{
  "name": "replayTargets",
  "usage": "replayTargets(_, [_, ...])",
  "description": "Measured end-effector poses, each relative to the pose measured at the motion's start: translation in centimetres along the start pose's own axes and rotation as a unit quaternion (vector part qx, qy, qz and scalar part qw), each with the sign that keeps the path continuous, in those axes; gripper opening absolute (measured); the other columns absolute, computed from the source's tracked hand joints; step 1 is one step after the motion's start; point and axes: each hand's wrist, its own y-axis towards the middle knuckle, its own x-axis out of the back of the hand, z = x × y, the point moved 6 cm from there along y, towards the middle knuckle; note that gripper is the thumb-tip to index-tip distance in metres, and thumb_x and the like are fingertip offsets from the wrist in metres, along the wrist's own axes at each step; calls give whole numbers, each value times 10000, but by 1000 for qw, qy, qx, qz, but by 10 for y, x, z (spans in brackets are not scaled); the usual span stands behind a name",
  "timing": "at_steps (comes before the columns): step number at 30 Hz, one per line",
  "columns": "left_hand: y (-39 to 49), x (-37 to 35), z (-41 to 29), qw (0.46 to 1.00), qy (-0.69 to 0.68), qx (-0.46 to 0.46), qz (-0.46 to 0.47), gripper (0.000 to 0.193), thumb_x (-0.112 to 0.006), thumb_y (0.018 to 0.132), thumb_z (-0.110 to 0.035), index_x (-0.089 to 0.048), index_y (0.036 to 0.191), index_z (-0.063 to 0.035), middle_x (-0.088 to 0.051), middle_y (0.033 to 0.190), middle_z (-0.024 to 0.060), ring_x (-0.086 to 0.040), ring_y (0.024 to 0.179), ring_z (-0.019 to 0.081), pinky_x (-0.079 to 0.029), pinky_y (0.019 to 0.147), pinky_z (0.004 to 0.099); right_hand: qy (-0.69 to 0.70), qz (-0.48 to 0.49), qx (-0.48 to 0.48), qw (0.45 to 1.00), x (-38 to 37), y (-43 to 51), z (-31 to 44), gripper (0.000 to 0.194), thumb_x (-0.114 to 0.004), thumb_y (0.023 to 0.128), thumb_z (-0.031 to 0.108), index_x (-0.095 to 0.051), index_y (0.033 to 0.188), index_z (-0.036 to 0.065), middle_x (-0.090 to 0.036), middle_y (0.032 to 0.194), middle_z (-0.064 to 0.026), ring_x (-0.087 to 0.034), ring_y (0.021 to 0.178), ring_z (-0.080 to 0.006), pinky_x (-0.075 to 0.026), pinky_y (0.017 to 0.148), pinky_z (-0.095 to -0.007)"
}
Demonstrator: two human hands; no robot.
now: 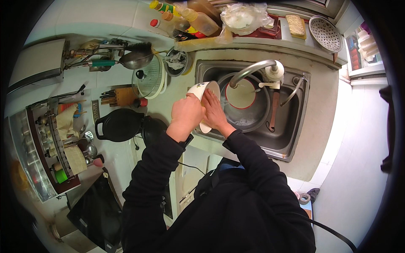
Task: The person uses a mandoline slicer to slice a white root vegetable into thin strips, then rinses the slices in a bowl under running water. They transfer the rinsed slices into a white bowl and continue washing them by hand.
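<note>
My left hand [186,115] grips the rim of a white bowl [199,89] with a printed pattern, tilted on its side at the sink's left edge. My right hand [215,109] lies with its fingers flat against the inside of the bowl. Beside them a large metal basin [263,113] stands in the stainless steel sink [286,139], holding some water and a pale round dish [241,95] with a red rim. The curved faucet [253,70] reaches over the basin. What my left fingertips touch behind the bowl is partly hidden.
Right of the basin lies a brown-handled utensil [274,109]. A small pot [177,63] and a glass lid [147,79] stand at the back left. An open black electric pan [121,125] is left of my hands. Bottles [202,23], a sponge [295,25] and a metal strainer [326,34] line the ledge.
</note>
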Motion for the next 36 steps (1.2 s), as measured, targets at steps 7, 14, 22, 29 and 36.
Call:
replayTargets(7, [4,-4,4,1000,-25,5,16,574,-635,784,-209,-555,1159,218,-719,763,240,-743,723,343,-597,645,414,-4,14,1,1000,3,1,-4,748,-651,899,334,-367,1506,2,-243,1638,-176,-188,1532,-351,-175,1247,-480])
replayTargets(14, [4,-9,14,998,-63,1,5,437,-607,818,-239,-609,1042,135,-717,759,228,-733,719,367,-591,656,452,-16,28,6,999,11,0,-10,742,-653,899,333,-373,1499,-1,-260,1630,-179,-213,1523,-352,-184,1245,-474])
replayTargets(22, [33,-125,52,870,-469,69,135,378,-497,872,-176,-619,1085,111,-721,760,198,-746,701,319,-600,590,403,-82,16,38,996,89,-8,-4,424,-682,880,235,-626,1262,62,-546,1423,-127,-379,1442,-319,-237,1220,-499])
replayTargets(29, [-10,-266,23,641,-749,119,116,428,-441,884,-96,-601,1239,81,-725,1039,197,-751,760,279,-618,581,373,73,-176,-211,959,204,-84,-46,186,-654,934,109,-696,1096,29,-700,1008,-96,-672,951,-212,-513,876,-317])
replayTargets(36, [7,-256,-13,584,-804,93,59,300,-497,915,-122,-632,1100,72,-728,859,174,-739,664,295,-600,553,358,276,-171,-423,846,168,-89,-146,384,-603,1001,236,-588,1296,-10,-698,1079,-71,-636,837,-129,-507,736,-269])
